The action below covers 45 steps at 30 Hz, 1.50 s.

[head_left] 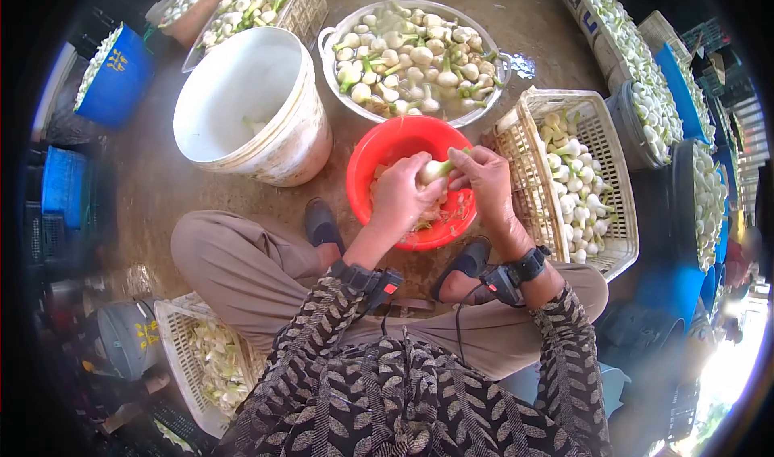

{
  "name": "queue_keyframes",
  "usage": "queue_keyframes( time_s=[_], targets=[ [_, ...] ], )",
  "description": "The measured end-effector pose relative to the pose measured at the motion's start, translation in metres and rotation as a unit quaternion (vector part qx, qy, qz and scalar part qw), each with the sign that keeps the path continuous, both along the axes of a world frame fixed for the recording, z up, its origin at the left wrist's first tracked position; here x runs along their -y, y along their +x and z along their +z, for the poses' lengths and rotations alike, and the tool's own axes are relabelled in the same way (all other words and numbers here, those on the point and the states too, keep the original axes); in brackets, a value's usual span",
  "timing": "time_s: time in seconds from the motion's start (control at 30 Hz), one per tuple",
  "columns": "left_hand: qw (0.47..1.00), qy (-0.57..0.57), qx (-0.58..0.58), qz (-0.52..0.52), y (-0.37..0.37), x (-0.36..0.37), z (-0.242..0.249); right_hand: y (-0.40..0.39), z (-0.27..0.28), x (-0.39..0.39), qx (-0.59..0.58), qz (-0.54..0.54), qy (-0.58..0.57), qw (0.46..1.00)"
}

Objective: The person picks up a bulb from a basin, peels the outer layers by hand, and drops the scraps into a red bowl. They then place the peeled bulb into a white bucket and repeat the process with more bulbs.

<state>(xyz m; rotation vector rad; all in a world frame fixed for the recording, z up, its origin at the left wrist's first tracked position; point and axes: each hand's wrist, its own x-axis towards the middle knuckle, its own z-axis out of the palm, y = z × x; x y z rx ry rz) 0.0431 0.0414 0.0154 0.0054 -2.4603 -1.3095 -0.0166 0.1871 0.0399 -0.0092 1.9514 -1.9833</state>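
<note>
Over the red basin, the left hand wraps its fingers around a white bulb, while the right hand pinches the bulb's green stalk between thumb and fingers. Peelings lie inside the red basin. Beyond it sits a wide metal basin of bulbs; just right of it, a crate holds more. Far to its left, a blue tub bears yellow handwritten characters; nearer the wearer and left of it, a grey container has yellow marks, too blurred to read. Far to its right, dark printed lettering is only partly visible.
</note>
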Motion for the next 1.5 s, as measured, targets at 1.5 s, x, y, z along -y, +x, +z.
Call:
queue_keyframes(
  time_s=[1.5],
  targets=[
    [0.908, 0.412, 0.059, 0.055, -0.008, 0.019, -0.018, 0.002, -0.015, 0.015, -0.076, 0.092, -0.014, 0.993]
  ],
)
